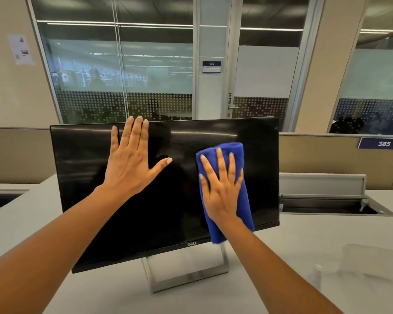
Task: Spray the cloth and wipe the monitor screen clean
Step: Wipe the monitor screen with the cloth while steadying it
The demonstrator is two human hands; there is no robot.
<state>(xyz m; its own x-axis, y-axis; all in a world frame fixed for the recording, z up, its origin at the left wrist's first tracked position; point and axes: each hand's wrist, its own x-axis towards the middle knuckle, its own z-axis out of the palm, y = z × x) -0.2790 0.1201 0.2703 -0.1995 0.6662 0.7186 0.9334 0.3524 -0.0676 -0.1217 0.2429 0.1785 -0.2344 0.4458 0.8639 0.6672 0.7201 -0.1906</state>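
A black monitor (82,168) with a dark, switched-off screen stands on a silver stand (186,275) in the middle of the desk. My left hand (132,159) lies flat on the upper left of the screen, fingers spread, fingertips at the top edge. My right hand (222,189) presses a folded blue cloth (244,200) flat against the right part of the screen; the cloth reaches from mid-height down past the bottom bezel. A pale spray bottle (315,276) stands blurred on the desk at the lower right.
The light grey desk (304,234) has an open cable trough (331,205) behind the monitor's right side. A beige partition (327,155) with a "385" plate and glass office walls lie beyond. A blurred clear object (372,261) lies at the lower right.
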